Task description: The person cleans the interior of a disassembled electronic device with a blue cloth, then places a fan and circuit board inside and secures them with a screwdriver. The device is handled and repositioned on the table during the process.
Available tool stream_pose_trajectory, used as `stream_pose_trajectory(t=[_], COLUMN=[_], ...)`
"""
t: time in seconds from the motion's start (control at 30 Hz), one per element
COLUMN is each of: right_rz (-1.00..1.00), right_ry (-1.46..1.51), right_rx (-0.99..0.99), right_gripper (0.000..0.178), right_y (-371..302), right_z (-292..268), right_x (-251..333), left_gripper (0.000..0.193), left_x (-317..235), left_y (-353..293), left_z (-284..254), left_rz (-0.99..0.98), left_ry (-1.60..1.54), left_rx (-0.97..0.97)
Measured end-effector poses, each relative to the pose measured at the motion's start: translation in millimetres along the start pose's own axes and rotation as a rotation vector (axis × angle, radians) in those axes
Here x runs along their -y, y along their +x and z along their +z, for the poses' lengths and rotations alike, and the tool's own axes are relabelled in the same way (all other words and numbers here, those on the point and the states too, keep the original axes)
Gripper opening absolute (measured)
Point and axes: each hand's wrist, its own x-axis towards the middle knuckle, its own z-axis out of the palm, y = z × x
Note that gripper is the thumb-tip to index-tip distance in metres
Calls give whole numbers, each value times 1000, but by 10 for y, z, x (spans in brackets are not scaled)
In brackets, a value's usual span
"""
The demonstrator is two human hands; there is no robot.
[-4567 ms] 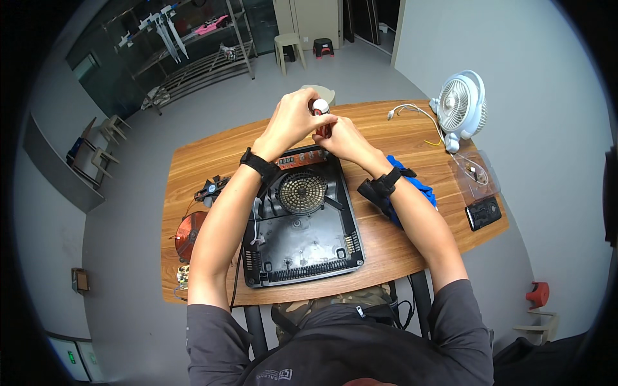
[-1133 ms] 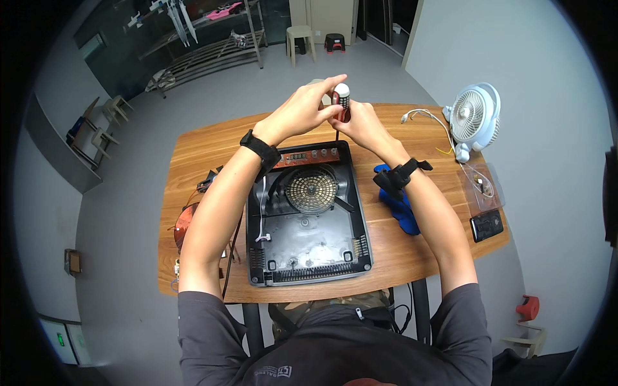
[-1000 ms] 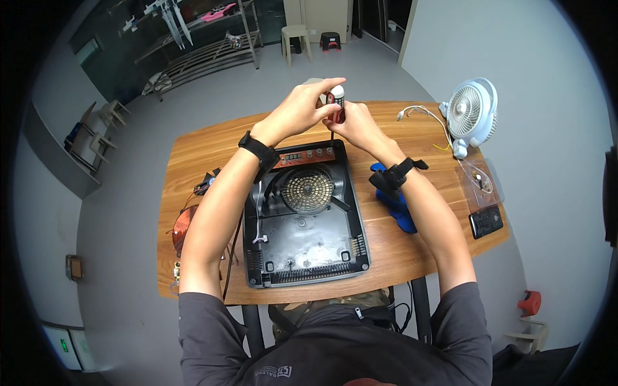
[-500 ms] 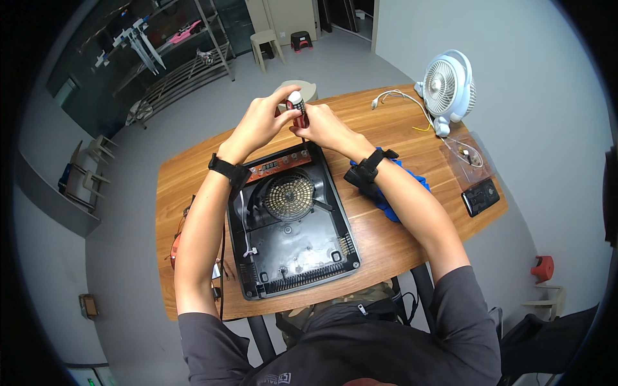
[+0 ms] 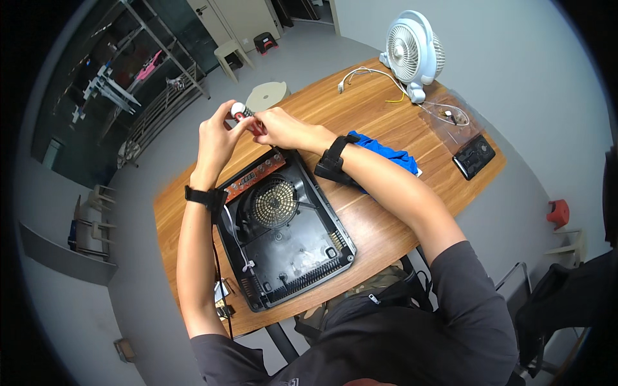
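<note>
Both my hands are on a red and black screwdriver with a white end, held above the far edge of a black appliance housing. My left hand pinches the handle near its white end. Lower on the handle, my right hand is closed around it. Its dark shaft points down to the far right corner of the housing, where the tip is hard to make out. An orange-red circuit board with buttons and a small display lies along the housing's far edge. Nearer sits a round vent grille.
A blue cloth lies beside my right forearm. Further right are a white fan with its cord, a clear plastic bag and a black phone. Small parts lie by my left elbow. A stool stands beyond the table.
The whole view has turned and shifted, so the housing sits further left and more slanted. My hands stay at its far edge, and the screwdriver's white end leans more to the left.
</note>
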Motion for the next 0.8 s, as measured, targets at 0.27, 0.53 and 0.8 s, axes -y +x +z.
stream_pose_trajectory(t=[0.27, 0.53, 0.8], right_rz=[-1, -4, 3], right_ry=[8, 2, -9], right_rx=[-35, -35, -19], right_gripper=[33, 35, 33], right_y=[-31, -14, -30], right_z=[-11, 12, 24], right_x=[53, -23, -13], left_gripper=[40, 41, 43], left_x=[-40, -124, -84], left_y=[-17, 24, 18], left_z=[-33, -29, -38], left_rz=[-34, -44, -47], left_ry=[-89, -52, -55], left_rx=[60, 89, 62])
